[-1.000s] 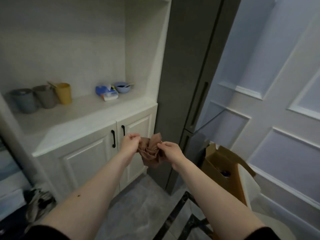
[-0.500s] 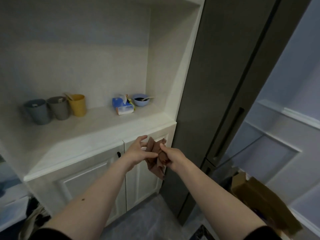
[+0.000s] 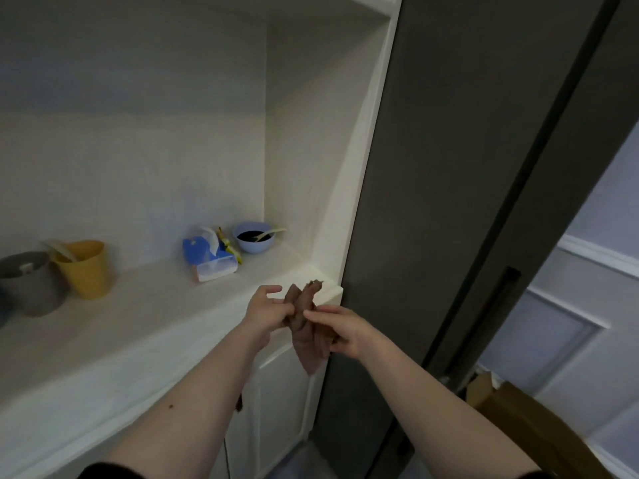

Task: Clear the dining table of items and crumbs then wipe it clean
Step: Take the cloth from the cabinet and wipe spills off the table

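A brown cloth [image 3: 305, 319] hangs crumpled between both hands in front of a white cabinet. My left hand [image 3: 266, 312] pinches its upper left part with thumb and fingers. My right hand [image 3: 340, 328] holds the cloth's right side, fingers curled round it. The cloth's lower corner dangles below the hands. The dining table is out of sight.
On the white cabinet shelf [image 3: 145, 326] stand a blue tissue pack [image 3: 209, 259], a blue bowl with a spoon [image 3: 254, 236], a yellow cup [image 3: 84, 269] and a grey cup [image 3: 29, 283]. A tall dark cabinet [image 3: 449, 202] rises at right. A cardboard box [image 3: 532, 430] sits at lower right.
The view has swung up and toward the shelf. Both hands have drawn closer together, bunching the cloth from a spread bundle into a narrow fold.
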### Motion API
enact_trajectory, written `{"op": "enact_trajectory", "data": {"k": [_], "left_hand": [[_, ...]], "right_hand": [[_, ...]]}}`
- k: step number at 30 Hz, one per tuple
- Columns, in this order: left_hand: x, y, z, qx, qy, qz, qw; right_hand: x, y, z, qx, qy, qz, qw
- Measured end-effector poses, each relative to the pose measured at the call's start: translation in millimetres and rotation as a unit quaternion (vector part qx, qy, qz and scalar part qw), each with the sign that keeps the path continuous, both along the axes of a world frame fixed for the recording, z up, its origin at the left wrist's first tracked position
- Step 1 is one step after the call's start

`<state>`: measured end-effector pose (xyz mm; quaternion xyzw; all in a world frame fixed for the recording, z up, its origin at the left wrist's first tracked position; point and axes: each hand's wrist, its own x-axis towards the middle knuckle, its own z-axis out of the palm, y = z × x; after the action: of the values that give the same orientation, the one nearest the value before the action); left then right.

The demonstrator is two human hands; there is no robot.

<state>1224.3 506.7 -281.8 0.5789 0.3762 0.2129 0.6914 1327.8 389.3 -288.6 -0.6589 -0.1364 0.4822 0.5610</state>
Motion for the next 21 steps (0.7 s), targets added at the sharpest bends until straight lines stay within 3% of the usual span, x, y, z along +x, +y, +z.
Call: {"op": "enact_trajectory", "data": {"k": [2, 6, 13, 17, 21], "left_hand": [[19, 21, 4, -0.074, -0.023, -0.011, 0.997], [50, 60, 1, -0.106, -0.010, -0.011, 0.994], [106, 108, -23, -0.061, 0.026, 0.028, 0.997], [141, 129, -31, -0.040, 0.020, 0.039, 0.998], [152, 140, -41, 0.037, 0.089, 0.071, 0.993]], "right_hand": [[11, 12, 1, -0.018, -0.014, -0.010, 1.000], [30, 45, 2, -0.017, -0.045, -0.072, 0.996], [69, 98, -5, -0.021, -0.203, -0.222, 0.953], [95, 119, -15, -0.047, -0.333, -0.238, 0.911], [108, 129, -35, -0.093, -0.383, -0.212, 0.894]]}}
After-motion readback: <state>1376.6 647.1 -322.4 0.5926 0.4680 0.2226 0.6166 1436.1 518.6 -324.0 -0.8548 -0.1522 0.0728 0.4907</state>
